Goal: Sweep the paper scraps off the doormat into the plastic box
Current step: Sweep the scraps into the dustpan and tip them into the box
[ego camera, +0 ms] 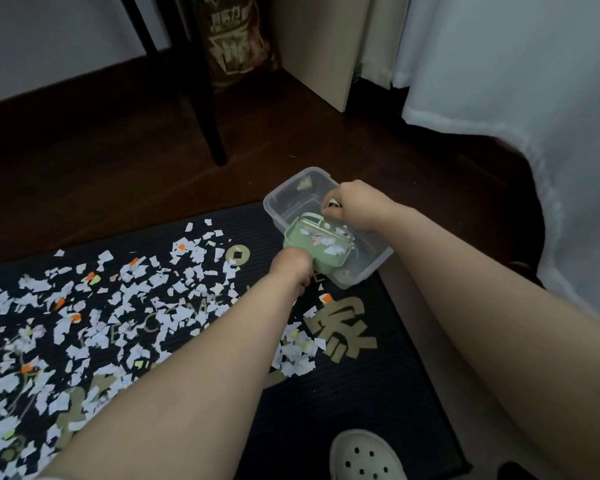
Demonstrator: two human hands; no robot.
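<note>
1. Paper scraps (pixel 118 306) lie thick over the left and middle of the doormat (pixel 378 393), to the left of both your hands. A thinner patch sits nearer you, just under your left forearm.
2. Your left hand (pixel 291 268) grips the handle of the green dustpan (pixel 302 240), fingers curled round it. The pan is held over the near left part of the plastic box (pixel 274 202).
3. Your right hand (pixel 354 206) is clenched on a small pale-green thing that looks like a brush (pixel 333 203). It is held at the pan's far edge, above the box.
4. The box stands at the mat's far right corner. Its long axis runs from far left to near right, and both hands meet over it.
5. The pan carries a small load of white and pinkish scraps. I judge this to be the emptying step, so tip the pan's open edge down into the box and brush the load out.
6. The box itself holds little: one scrap shows at its far end, and the rest is hidden by the pan.
7. Your left hand is the nearer one to the main pile, so the next sweep means carrying the pan back leftwards. Most of the mat is not yet cleared.
</note>
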